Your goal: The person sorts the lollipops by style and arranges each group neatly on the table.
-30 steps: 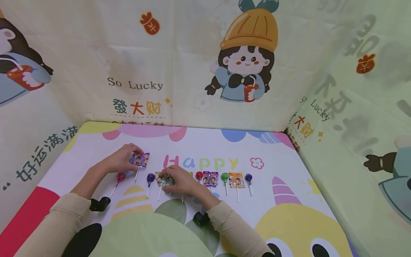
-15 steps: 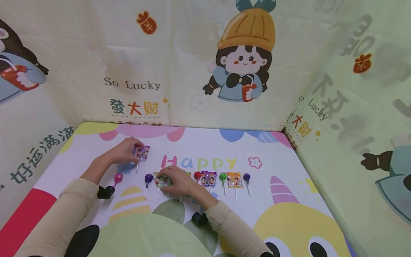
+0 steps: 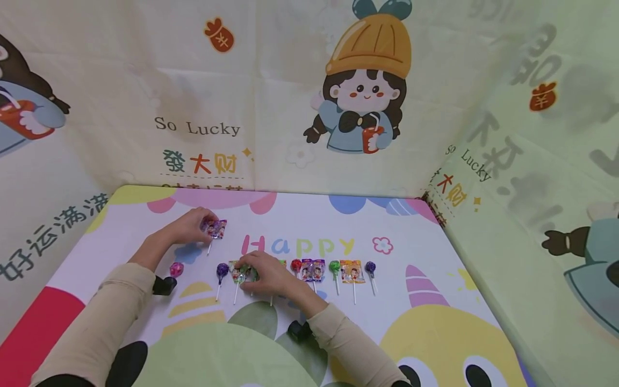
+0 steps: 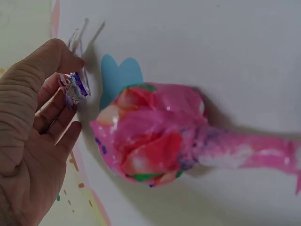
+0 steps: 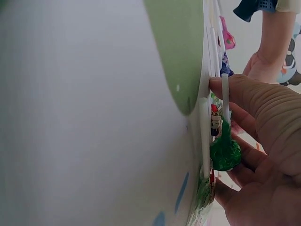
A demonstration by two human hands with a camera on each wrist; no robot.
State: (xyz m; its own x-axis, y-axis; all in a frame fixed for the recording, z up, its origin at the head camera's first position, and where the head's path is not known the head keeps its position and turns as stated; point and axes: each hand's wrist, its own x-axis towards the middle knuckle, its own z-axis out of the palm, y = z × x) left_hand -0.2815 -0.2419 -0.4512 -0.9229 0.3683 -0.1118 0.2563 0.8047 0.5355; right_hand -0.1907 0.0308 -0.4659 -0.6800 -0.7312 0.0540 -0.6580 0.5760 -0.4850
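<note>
In the head view my left hand (image 3: 191, 226) pinches a flat lollipop in a purple printed wrapper (image 3: 217, 229), its white stick pointing down toward the table. A round pink lollipop (image 4: 146, 132) looms large in the left wrist view, lying by that wrist. My right hand (image 3: 266, 271) is low over the row, thumb and fingers curled about a flat lollipop in a clear and green wrapper (image 3: 235, 274). Seen from the right wrist, a round green lollipop (image 5: 225, 153) sits against those fingers. Just left of them lies a round dark purple lollipop (image 3: 222, 271).
Rightward the row continues with a round red lollipop (image 3: 296, 265), a flat purple one (image 3: 313, 270), a round green one (image 3: 335, 266), a flat orange one (image 3: 351, 271) and a round purple one (image 3: 370, 267). Printed cloth walls (image 3: 280, 97) surround the table (image 3: 309, 223).
My left hand has moved a little away from me with the flat purple lollipop, its wrist now covering the pink lollipop's stick. The right hand stays in place.
</note>
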